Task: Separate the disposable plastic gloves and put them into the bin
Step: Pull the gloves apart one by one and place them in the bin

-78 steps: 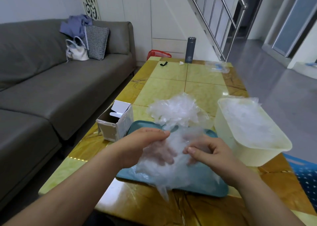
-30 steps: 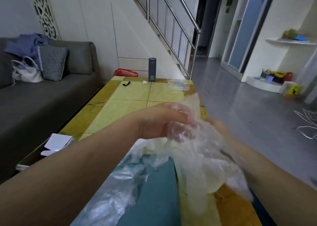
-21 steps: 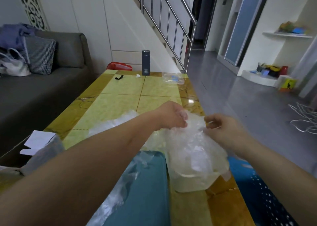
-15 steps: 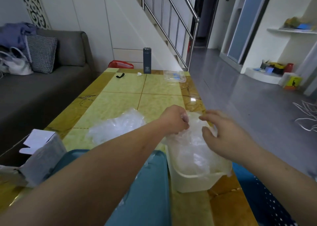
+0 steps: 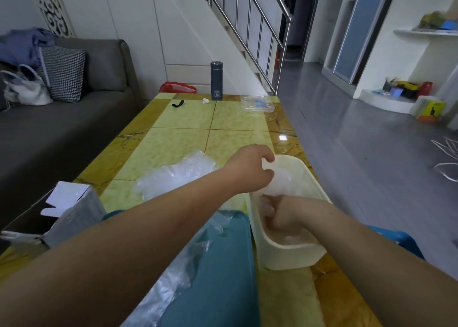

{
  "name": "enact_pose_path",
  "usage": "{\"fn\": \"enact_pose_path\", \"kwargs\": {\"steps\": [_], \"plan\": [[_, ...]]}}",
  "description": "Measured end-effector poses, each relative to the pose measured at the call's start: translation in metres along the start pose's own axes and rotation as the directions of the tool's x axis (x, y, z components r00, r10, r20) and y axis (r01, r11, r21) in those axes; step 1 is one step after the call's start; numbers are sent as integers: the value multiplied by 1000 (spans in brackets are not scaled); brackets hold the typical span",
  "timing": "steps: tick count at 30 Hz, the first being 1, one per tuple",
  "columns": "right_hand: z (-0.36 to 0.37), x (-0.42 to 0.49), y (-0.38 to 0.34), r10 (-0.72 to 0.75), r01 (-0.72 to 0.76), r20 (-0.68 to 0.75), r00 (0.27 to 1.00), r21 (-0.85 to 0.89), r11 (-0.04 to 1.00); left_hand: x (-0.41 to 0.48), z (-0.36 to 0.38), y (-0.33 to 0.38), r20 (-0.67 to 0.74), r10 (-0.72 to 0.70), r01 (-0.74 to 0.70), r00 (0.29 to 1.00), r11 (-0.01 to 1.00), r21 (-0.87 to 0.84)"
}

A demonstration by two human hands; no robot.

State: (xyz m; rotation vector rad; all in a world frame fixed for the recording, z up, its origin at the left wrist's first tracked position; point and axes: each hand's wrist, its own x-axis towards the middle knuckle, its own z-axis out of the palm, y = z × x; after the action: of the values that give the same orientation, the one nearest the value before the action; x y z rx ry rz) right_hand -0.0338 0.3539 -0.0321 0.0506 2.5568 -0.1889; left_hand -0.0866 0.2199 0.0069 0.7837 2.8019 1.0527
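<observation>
The cream plastic bin (image 5: 285,254) stands on the table's right side with crumpled clear gloves (image 5: 287,180) inside it. My left hand (image 5: 250,170) reaches across to the bin's far left rim, its fingers curled on the clear plastic there. Deep inside the bin, my right hand (image 5: 280,215) is closed into a fist among the gloves and pressed down on them. A loose pile of clear gloves (image 5: 173,175) lies on the table left of the bin. More gloves (image 5: 178,272) trail over the teal tray (image 5: 218,277) under my left forearm.
An open cardboard box (image 5: 71,212) stands at the table's left edge. At the far end are a dark bottle (image 5: 216,81), a clear plastic container (image 5: 257,103) and a small black item (image 5: 178,103). A grey sofa (image 5: 62,133) runs along the left; a blue basket (image 5: 406,242) sits right.
Both hands carried a bunch of gloves from the tray over to the bin. In the last half second my right hand dropped inside it and pushed the gloves down.
</observation>
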Motion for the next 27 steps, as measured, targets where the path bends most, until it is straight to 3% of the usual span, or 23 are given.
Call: {"fn": "enact_pose_path", "kwargs": {"steps": [5, 11, 13, 16, 19, 21, 24, 27], "plan": [[13, -2, -21, 129, -124, 26, 991, -134, 983, -33, -22, -20, -46, -7, 3, 999, 996, -87], [-17, -47, -40, 198, -210, -95, 976, -134, 969, -98, -49, -44, -119, 4, -13, 993, 997, -70], [-23, -73, -54, 161, -196, -208, 965, -164, 967, -129, -57, -53, -146, 9, -15, 989, 999, -38], [-19, -108, -89, 32, -135, -435, 900, -208, 969, -174, -61, -65, -83, 37, -29, 996, 995, 99], [7, -125, -130, -148, 51, -522, 840, -196, 979, -221, -60, -85, 15, 23, -26, 1000, 967, 252], [34, -122, -151, -218, 211, -509, 832, -73, 975, -255, -60, -108, 37, -33, 17, 999, 928, 372], [77, -110, -166, -265, 347, -394, 880, 151, 926, -295, -53, -138, 164, -128, 26, 978, 857, 515], [110, -97, -169, -284, 380, -320, 904, 296, 876, -313, -50, -156, 274, -129, 0, 953, 905, 426]]}}
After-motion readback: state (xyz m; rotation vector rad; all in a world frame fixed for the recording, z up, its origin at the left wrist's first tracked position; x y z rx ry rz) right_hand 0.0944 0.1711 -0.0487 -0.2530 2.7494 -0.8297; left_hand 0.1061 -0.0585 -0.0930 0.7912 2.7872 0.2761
